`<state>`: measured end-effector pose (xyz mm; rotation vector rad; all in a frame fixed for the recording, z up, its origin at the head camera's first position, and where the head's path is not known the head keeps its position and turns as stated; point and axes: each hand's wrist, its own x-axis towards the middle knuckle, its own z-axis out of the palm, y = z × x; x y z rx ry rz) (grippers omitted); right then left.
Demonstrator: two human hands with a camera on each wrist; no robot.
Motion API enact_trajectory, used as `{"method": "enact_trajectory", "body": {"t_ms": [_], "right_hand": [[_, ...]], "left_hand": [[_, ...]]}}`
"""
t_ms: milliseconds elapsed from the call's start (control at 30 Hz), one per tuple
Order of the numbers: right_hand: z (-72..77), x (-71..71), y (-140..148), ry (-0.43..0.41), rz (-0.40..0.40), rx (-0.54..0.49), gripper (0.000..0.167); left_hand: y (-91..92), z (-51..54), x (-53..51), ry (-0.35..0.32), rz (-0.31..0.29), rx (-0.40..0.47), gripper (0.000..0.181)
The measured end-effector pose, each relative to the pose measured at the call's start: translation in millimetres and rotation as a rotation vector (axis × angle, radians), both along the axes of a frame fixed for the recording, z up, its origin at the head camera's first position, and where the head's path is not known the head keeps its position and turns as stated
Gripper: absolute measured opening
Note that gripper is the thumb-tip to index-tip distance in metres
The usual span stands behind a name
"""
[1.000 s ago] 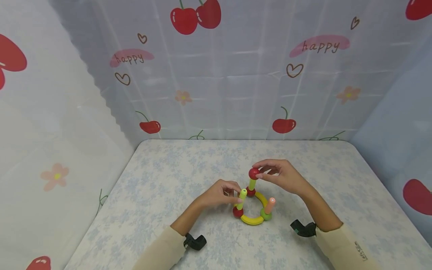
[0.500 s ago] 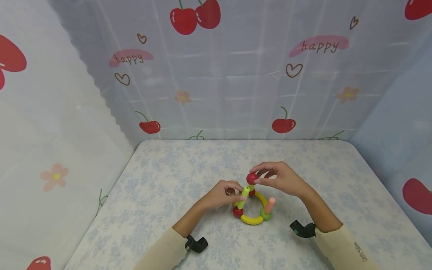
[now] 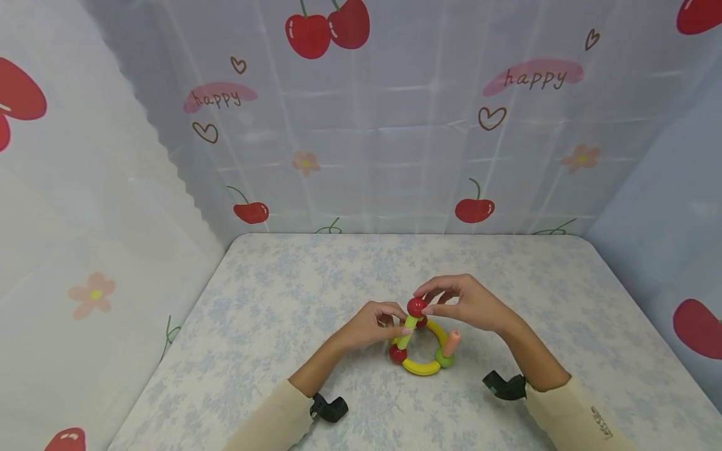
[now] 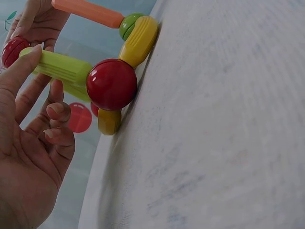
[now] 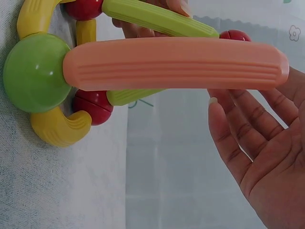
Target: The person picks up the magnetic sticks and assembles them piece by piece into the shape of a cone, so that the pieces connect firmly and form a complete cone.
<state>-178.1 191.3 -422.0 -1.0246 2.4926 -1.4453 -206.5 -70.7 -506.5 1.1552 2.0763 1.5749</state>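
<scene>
My left hand [image 3: 369, 326] pinches a yellow-green rod [image 4: 64, 67] between thumb and fingers. This rod leans up from a red ball [image 4: 112, 84] on the table. At its upper end my right hand [image 3: 470, 304] holds another red ball [image 3: 417, 307] by the fingertips; ball and rod tip meet or nearly meet. Below, curved yellow pieces [image 3: 422, 368] and balls form a ring lying on the table. An orange rod [image 5: 176, 64] stands on the ring's green ball [image 5: 37, 72]. A second yellow-green rod [image 5: 136, 97] rises from the rear red ball [image 5: 93, 108], partly hidden.
The table [image 3: 271, 300] has a pale blue floral cover. A curtain [image 3: 361, 125] with cherry prints hangs behind its far edge. Black wrist cameras [image 3: 329, 408] sit on both forearms, close above the tabletop.
My right hand has brought the red ball left and nearer, over to the top of the left yellow-green rod. The rod in my left hand has tilted slightly right. The ring stays put.
</scene>
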Motion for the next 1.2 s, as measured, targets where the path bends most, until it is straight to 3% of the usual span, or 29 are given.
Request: {"method": "enact_trajectory", "body": {"t_ms": [133, 267, 500, 600, 833, 1000, 1200], "right_hand": [[1.9, 1.5, 2.8, 0.008, -0.017, 0.013, 0.025], [6.6, 3.2, 11.3, 0.027, -0.089, 0.042, 0.022], [11.1, 7.4, 36.4, 0.028, -0.176, 0.114, 0.020], [11.1, 10.7, 46.6, -0.006, -0.162, 0.146, 0.019], [6.5, 21.0, 57.1, -0.063, -0.065, 0.196, 0.027], [-2.9, 27.5, 51.2, -0.097, 0.043, 0.192, 0.030], [-13.7, 29.9, 42.0, -0.070, 0.077, 0.150, 0.024]], "left_hand": [[1.0, -1.5, -0.1, -0.008, -0.001, 0.000, 0.009], [-0.5, 0.4, -1.2, -0.020, 0.021, -0.011, 0.014], [-10.8, 13.7, -6.1, -0.003, 0.137, -0.006, 0.025], [-12.3, 19.3, -7.6, -0.003, 0.142, -0.003, 0.031], [-6.2, 31.8, -3.3, -0.004, 0.068, -0.083, 0.038], [-2.9, 29.3, -0.5, -0.029, 0.068, -0.093, 0.040], [0.6, 25.8, 0.9, -0.022, 0.062, -0.073, 0.038]]}}
